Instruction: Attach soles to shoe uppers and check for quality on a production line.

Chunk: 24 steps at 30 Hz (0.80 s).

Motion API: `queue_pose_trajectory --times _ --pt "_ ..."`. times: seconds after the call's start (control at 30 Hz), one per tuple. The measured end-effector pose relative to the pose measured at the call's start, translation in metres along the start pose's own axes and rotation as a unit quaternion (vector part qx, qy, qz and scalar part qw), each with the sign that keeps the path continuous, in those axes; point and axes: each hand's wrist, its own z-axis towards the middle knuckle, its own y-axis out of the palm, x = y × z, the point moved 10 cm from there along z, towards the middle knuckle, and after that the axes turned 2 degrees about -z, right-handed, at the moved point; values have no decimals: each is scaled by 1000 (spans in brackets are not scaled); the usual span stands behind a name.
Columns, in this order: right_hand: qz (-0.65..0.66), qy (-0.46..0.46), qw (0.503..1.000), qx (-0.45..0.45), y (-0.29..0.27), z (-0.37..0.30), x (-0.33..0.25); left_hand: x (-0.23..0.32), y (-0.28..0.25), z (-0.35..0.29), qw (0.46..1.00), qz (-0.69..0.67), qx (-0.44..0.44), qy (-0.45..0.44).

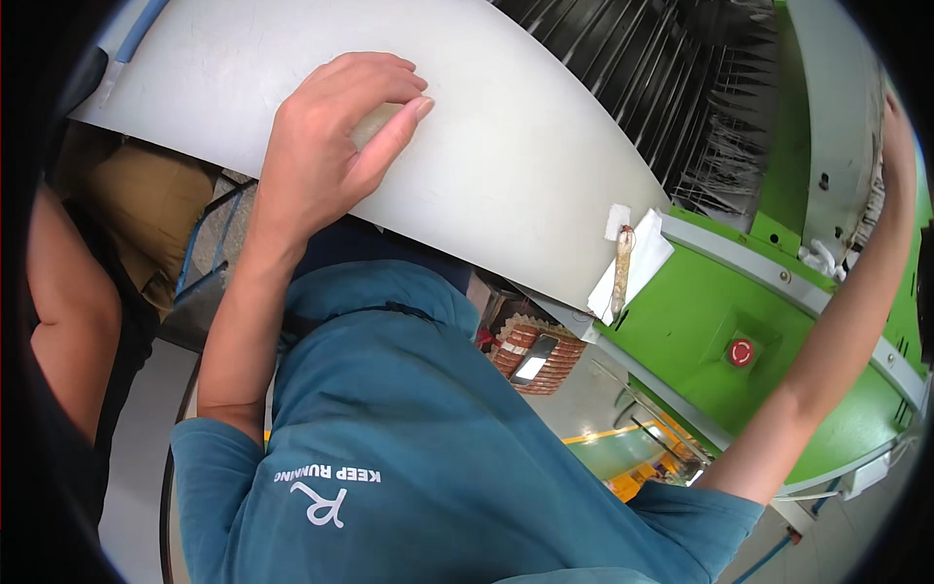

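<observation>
My left hand (331, 131) hovers over or rests on the smooth white tabletop (506, 127); contact cannot be made out. Its fingers bend softly, the thumb stands apart from them, and nothing shows between them. Far to the right, my right arm reaches up along the green machine (681, 302). The right hand (896, 136) is near the machine's pale side panel (844, 107), its fingers lost at the dark rim of the picture. Behind the tabletop, the machine holds rows of dark metal rods (642, 68) with white fibre-like tufts (735, 146).
A short worn stick-like handle (623, 268) lies on white paper (650, 255) at the tabletop's right corner. A red stop button (740, 352) sits on the green front. Below, a phone (534, 360) rests against a woven basket (553, 378). Another person's arm (73, 321) is at left.
</observation>
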Motion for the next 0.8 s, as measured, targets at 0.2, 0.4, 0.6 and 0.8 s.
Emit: queue_pose_trajectory --times 0.2,0.4,0.6,0.8 --pt "56 307 945 -96 2 -59 214 -1 -1 6 996 -86 0 -24" --pt "-351 373 855 -72 -50 -98 267 0 -5 8 993 -114 17 -29" --pt "-135 353 925 -41 -13 -71 125 8 -18 6 995 -96 5 -21" --pt "177 6 949 259 -53 -88 -136 7 -16 3 998 -52 -13 -15"
